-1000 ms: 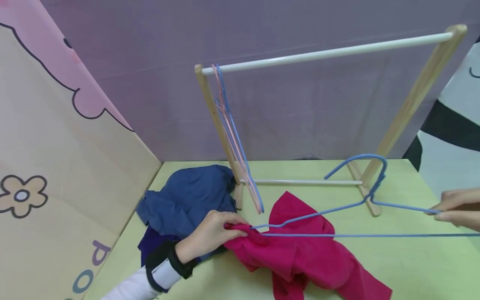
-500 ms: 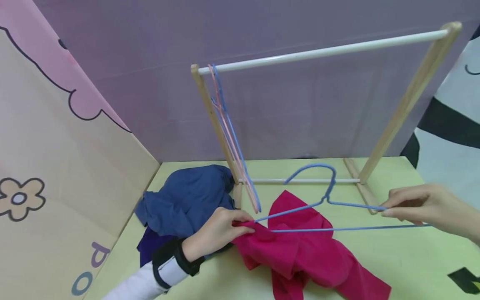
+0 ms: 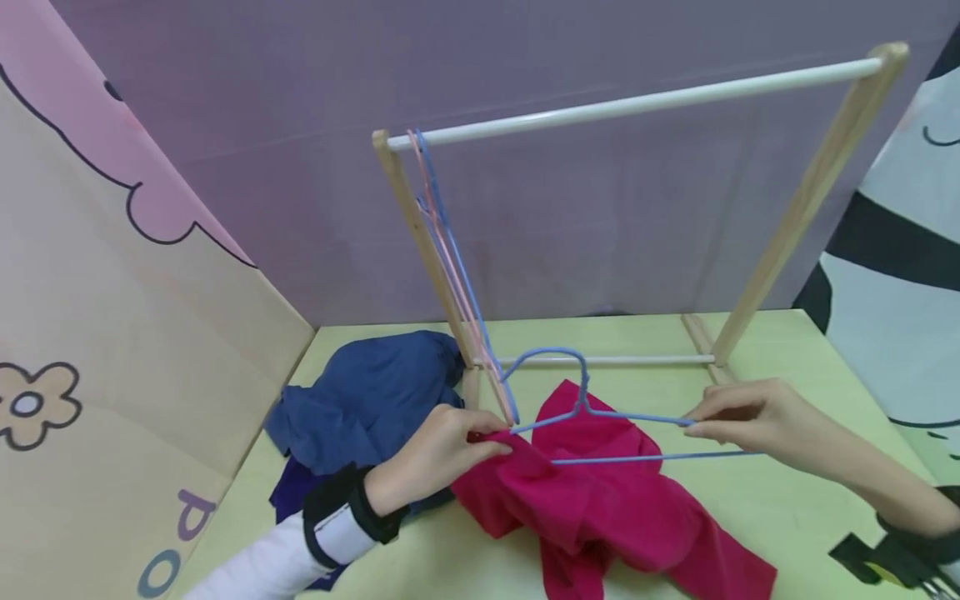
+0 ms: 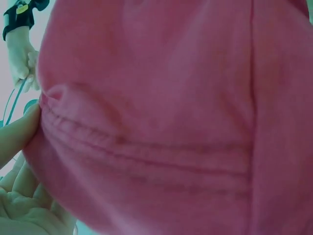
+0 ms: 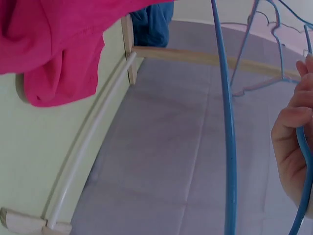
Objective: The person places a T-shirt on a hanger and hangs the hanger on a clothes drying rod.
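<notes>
A crimson garment (image 3: 600, 508) with a stitched seam lies bunched on the table. My left hand (image 3: 438, 454) pinches its edge between thumb and fingers; in the left wrist view the cloth (image 4: 146, 122) fills most of the picture. A blue clothes hanger (image 3: 583, 383) stands hook up over the garment. Its left end runs into the cloth by my left fingers, and that tip is hidden. My right hand (image 3: 765, 425) pinches the hanger's right shoulder. In the right wrist view the right hand (image 5: 296, 127) appears at the right edge, with the hanger's bottom bar (image 5: 229, 127) beside it.
Behind stands a wooden rack with a white top rail (image 3: 637, 104). Pink and blue hangers (image 3: 450, 242) hang at its left end. A blue garment (image 3: 375, 400) lies heaped at the left, over a dark purple cloth (image 3: 296, 492).
My right hand has come left into full view, carrying the hanger left so that its hook is now over the garment. The left hand keeps its pinch on the garment with little movement.
</notes>
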{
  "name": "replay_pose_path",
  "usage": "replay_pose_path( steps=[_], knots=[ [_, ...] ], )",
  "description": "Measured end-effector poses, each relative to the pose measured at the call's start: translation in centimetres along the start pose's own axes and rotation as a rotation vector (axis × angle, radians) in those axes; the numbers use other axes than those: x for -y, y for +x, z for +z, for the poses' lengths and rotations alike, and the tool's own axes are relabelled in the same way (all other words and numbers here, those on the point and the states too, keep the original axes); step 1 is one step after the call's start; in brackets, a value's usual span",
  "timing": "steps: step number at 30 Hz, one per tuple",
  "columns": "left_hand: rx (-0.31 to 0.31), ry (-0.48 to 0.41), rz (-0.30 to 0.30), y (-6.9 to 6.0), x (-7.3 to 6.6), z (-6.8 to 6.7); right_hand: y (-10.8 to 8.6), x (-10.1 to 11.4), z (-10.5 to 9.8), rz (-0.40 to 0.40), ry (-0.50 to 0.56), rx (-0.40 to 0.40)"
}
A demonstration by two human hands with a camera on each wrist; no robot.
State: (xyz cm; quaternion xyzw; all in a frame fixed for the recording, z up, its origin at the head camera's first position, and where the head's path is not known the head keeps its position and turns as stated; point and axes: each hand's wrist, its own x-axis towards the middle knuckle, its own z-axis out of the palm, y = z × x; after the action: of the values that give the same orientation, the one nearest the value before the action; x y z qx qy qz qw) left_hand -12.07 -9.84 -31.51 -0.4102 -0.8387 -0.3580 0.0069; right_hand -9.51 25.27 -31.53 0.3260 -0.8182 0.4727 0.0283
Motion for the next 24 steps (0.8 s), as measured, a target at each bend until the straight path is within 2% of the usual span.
replay_pose_path(
  steps=[4,9,12,17,21,24],
  knots=[
    [0.006,0.005,0.006,0.4,-0.5,-0.2,0.9,0.4,1.6,-0.016,0.008,0.000],
    [0.009,0.001,0.044,0.9,-1.0,-0.5,1.8,0.4,3.6,-0.102,0.078,-0.010],
    [-0.005,0.014,0.066,1.1,-1.3,-0.8,2.2,0.5,4.5,-0.101,0.088,-0.030],
    [-0.013,0.007,0.047,1.2,-1.5,-1.5,2.6,0.8,5.5,-0.122,0.070,-0.081],
    [0.003,0.013,0.037,1.1,-1.5,-1.9,2.7,1.0,6.0,-0.082,0.076,-0.085],
    [0.009,0.039,0.046,0.9,-1.4,-2.2,2.6,1.1,6.0,-0.018,0.079,-0.042]
  ],
)
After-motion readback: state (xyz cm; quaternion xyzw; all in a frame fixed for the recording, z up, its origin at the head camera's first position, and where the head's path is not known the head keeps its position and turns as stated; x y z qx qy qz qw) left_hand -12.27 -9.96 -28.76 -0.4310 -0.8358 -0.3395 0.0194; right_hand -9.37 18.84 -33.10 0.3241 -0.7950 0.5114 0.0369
